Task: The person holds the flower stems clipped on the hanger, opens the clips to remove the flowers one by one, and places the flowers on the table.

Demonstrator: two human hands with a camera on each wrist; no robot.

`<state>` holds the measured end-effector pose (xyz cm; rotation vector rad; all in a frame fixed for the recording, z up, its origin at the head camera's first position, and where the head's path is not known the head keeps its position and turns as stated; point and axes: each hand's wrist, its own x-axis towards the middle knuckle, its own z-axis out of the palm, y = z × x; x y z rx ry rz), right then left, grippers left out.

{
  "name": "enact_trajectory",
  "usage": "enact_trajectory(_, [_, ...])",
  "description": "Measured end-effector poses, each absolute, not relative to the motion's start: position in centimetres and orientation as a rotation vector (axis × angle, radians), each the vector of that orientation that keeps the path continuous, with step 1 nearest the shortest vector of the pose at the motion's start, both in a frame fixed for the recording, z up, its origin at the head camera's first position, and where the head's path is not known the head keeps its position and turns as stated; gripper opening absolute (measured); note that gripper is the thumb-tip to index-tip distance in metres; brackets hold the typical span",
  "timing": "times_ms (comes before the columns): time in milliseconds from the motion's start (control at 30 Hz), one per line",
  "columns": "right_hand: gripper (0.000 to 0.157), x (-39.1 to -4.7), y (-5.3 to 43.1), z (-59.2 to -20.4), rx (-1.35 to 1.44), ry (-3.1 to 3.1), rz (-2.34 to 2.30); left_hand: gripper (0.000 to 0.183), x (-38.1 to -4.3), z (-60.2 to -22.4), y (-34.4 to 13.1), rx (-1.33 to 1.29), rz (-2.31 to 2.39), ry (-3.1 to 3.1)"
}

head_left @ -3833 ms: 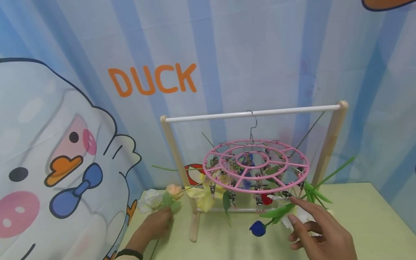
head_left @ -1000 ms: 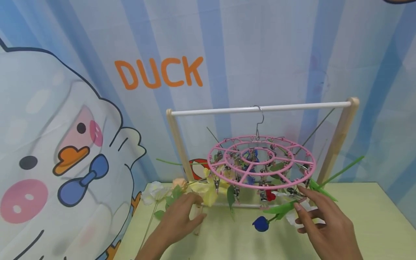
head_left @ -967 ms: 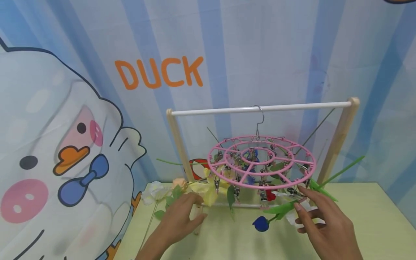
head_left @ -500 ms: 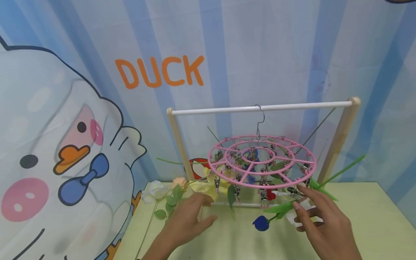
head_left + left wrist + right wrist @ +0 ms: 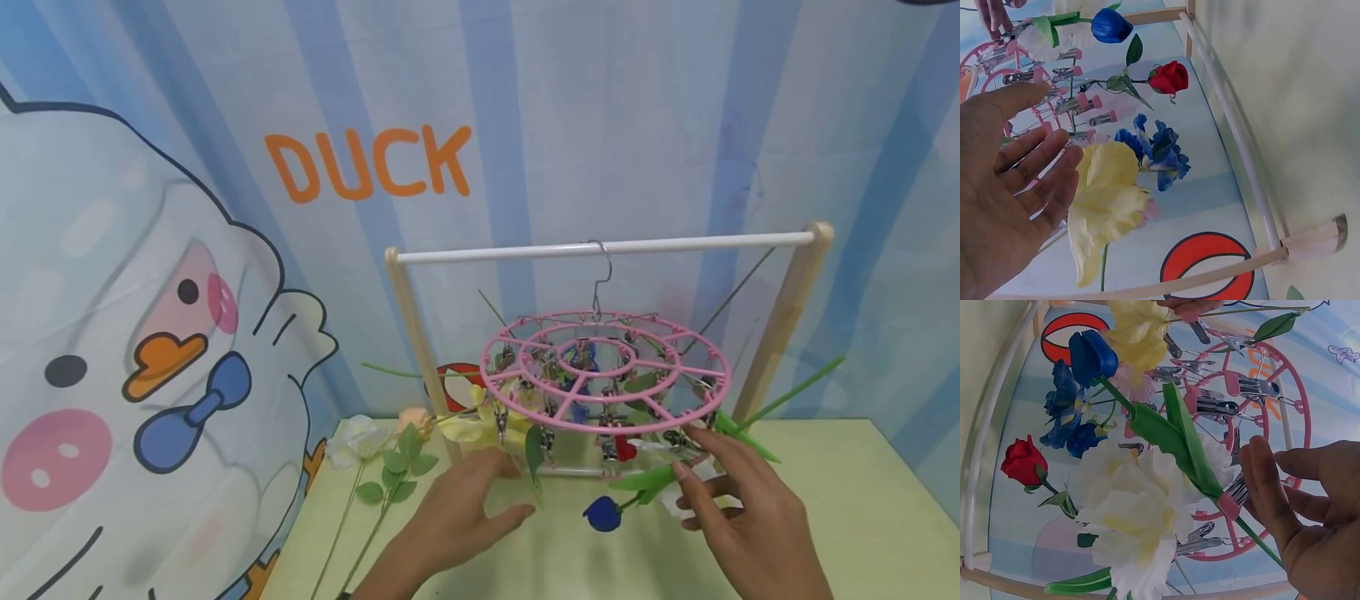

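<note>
A round pink clip hanger (image 5: 603, 425) hangs from the rack's white bar, with artificial flowers clipped below it. My right hand (image 5: 750, 508) pinches a metal clip (image 5: 1238, 487) at its front right. That clip's pink tips bite the stem of a blue tulip (image 5: 602, 514), which points left and down. My left hand (image 5: 465, 517), fingers relaxed and thumb apart, hovers in front of a yellow flower (image 5: 1107, 194) and holds nothing. Behind the tulip hang a white flower (image 5: 1138, 512), a red rose (image 5: 1169, 78) and a blue ruffled flower (image 5: 1157, 153).
A wood-and-white rack (image 5: 416, 325) stands on the pale green table (image 5: 847, 500). On the table at left lie a white flower (image 5: 360, 439) and a peach rose (image 5: 415, 421) with leafy stems. A duck-print curtain (image 5: 600, 125) backs the scene.
My left hand has left the flowers lying at left and moved right, toward the hanger's front. My right hand stays at the tulip's clip. The view has shifted slightly.
</note>
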<state>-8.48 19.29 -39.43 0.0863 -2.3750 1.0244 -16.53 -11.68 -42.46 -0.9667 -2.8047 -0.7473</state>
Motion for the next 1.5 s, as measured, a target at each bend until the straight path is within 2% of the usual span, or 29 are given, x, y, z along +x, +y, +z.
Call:
enact_trajectory(767, [0.046, -9.0, 19.4, -39.8, 0.042, -2.418, 1.067, 0.048, -16.7, -43.5, -7.2, -1.115, -1.016, -2.710])
enact_trajectory(1300, [0.046, -9.2, 19.5, -40.0, 0.025, -2.454, 1.106, 0.071, -16.3, -44.2, -5.0, -1.172, -1.142, -2.724])
enact_trajectory(1500, [0.046, -9.2, 19.4, -40.0, 0.032, -2.457, 1.124, 0.060, -16.3, -44.9, -4.2, -1.270, -1.192, -2.645])
